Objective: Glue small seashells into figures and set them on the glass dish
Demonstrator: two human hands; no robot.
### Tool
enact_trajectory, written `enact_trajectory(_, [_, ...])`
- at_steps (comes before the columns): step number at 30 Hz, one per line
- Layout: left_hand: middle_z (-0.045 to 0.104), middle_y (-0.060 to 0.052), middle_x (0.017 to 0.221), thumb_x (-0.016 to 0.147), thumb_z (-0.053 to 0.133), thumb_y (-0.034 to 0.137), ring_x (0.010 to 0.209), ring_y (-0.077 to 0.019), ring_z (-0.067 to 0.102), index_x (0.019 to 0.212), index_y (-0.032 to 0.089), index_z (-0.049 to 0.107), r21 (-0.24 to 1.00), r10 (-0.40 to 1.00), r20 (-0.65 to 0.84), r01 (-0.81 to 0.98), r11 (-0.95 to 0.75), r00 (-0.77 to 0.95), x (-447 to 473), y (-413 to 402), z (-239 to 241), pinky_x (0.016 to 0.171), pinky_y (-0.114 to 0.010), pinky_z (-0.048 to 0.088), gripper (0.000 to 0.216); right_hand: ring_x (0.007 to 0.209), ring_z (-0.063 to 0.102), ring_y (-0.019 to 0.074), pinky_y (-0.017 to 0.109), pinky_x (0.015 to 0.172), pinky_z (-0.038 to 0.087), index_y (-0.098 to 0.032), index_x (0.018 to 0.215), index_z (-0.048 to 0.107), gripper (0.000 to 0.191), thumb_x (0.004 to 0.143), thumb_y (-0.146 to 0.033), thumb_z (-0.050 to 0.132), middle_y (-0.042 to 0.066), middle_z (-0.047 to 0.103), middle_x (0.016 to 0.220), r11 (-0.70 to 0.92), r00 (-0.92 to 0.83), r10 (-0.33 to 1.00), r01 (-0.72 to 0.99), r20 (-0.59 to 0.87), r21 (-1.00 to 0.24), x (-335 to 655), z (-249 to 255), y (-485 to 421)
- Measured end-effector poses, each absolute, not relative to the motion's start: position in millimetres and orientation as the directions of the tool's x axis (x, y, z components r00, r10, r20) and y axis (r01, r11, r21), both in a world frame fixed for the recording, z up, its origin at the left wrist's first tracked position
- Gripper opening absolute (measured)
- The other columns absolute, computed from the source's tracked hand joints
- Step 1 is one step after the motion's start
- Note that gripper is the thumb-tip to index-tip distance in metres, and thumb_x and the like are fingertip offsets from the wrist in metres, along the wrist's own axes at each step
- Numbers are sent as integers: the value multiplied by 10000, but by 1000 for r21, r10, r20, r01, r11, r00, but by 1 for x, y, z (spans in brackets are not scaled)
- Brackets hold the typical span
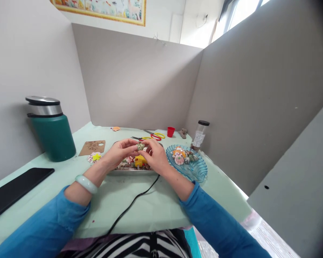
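My left hand (117,154) and my right hand (156,156) meet over a metal tray (129,171), and together they pinch a small greenish shell (140,146) between the fingertips. Below the hands, in the tray, lie a yellow glue gun (140,161) and several coloured shells. The gun's black cord (131,204) runs toward me across the pale green table (150,211). A pale jade bangle (86,184) sits on my left wrist. Both my sleeves are blue.
A blue glass shell-shaped dish (193,170) with several shells is right of the tray. Scissors (152,136), a red cup (171,131) and a clear jar (200,135) stand farther back. A green flask (52,130), brown card (92,147) and black pad (13,190) are at the left. Grey partitions enclose the table.
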State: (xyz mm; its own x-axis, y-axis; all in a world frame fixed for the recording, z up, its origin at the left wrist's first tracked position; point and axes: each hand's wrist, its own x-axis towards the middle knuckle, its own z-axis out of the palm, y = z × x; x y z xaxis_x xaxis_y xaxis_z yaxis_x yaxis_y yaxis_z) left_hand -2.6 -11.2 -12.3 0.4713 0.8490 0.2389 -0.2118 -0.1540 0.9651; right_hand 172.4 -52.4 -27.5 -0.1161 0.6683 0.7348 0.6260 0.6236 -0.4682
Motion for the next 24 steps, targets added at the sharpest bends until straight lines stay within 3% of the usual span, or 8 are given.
enact_trajectory(5, [684, -33, 905, 692, 749, 262, 774, -136, 656, 897, 164, 661, 959, 818, 219, -271, -80, 533, -2, -13, -10, 791, -292, 538, 243, 663, 556, 113, 265, 673, 459, -214, 1052, 578, 258, 833, -350, 589, 35, 593, 973, 646, -100, 667, 572, 739, -505, 172, -26, -52])
enact_trajectory(19, [696, -55, 811, 680, 741, 381, 730, -174, 670, 892, 161, 649, 984, 867, 176, -104, -144, 467, -4, -12, -9, 721, -304, 546, 319, 677, 564, 113, 273, 686, 492, -215, 1025, 614, 250, 810, -341, 602, 41, 601, 973, 636, -87, 695, 537, 714, -555, 174, -23, -45])
enact_trajectory(24, [691, -89, 954, 680, 731, 410, 716, -160, 661, 859, 149, 640, 980, 873, 200, -105, -171, 445, -4, -14, -5, 693, -295, 547, 329, 710, 578, 119, 258, 674, 489, -194, 955, 639, 219, 761, -294, 637, 30, 617, 919, 582, -40, 724, 571, 689, -578, 209, -3, -53])
